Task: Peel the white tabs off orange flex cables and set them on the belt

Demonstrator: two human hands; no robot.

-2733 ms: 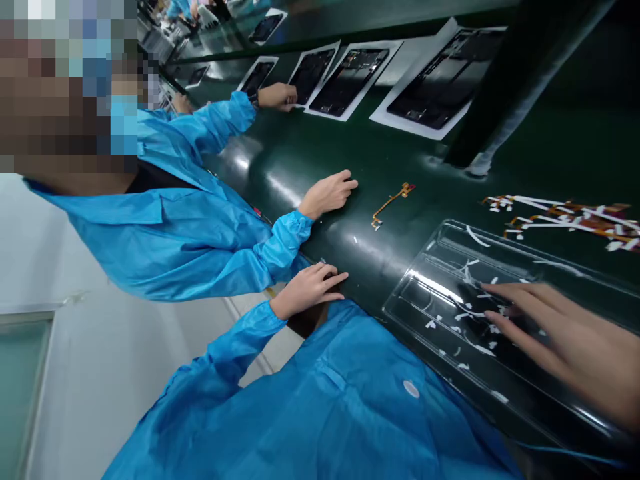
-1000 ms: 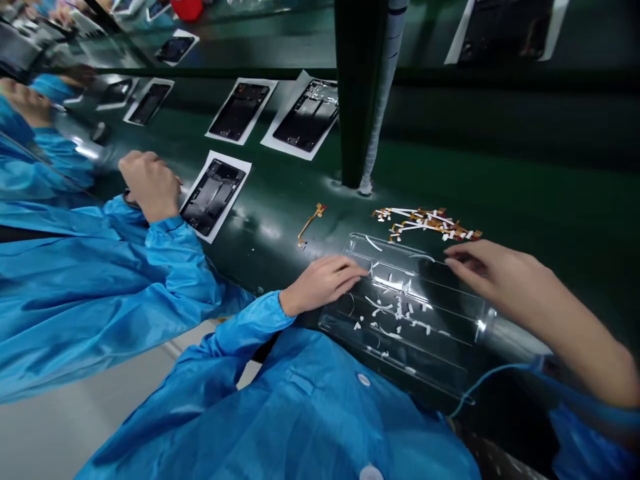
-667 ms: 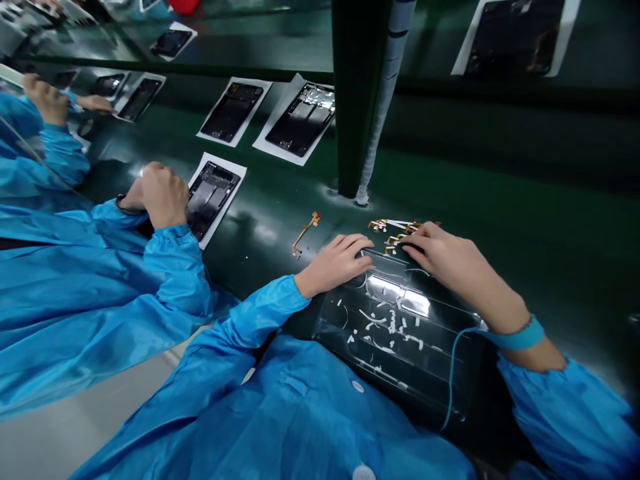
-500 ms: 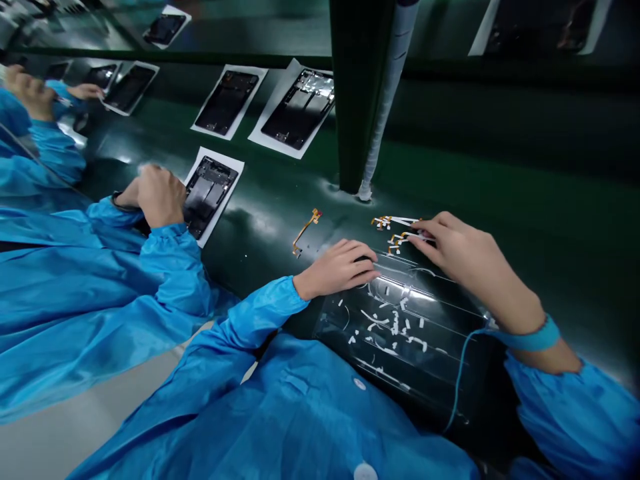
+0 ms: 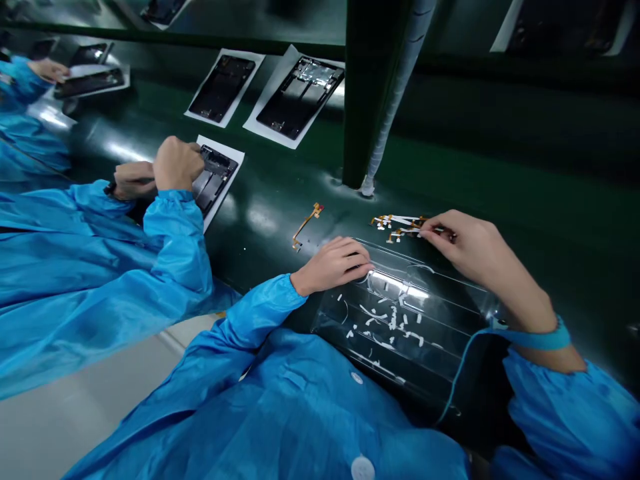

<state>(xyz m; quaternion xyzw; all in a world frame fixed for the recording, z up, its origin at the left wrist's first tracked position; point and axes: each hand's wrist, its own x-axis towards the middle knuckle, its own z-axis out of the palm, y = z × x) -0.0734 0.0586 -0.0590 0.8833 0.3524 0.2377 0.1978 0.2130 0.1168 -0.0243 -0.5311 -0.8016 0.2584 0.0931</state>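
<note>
My left hand (image 5: 333,263) lies on the near-left corner of a clear plastic tray (image 5: 443,313), fingers loosely spread and holding nothing. Several white paper scraps lie in the tray. My right hand (image 5: 465,243) reaches past the tray's far edge to a small pile of orange flex cables (image 5: 395,225) with white strips. Thumb and forefinger are pinched on one cable at the pile's right end. A single flex cable (image 5: 306,225) lies apart on the green belt, just beyond my left hand.
A co-worker in a blue coat at my left has both hands (image 5: 170,163) on a phone frame on a white sheet (image 5: 220,173). Two more frames on sheets (image 5: 223,87) (image 5: 300,97) lie farther back. A green post (image 5: 367,93) stands behind the pile. A blue wrist strap (image 5: 537,339) circles my right wrist.
My right hand left the tray's inside and went to the flex cable pile, closing on one. My left hand moved from the belt's edge onto the tray corner. The co-worker's hands shifted onto the nearest phone frame.
</note>
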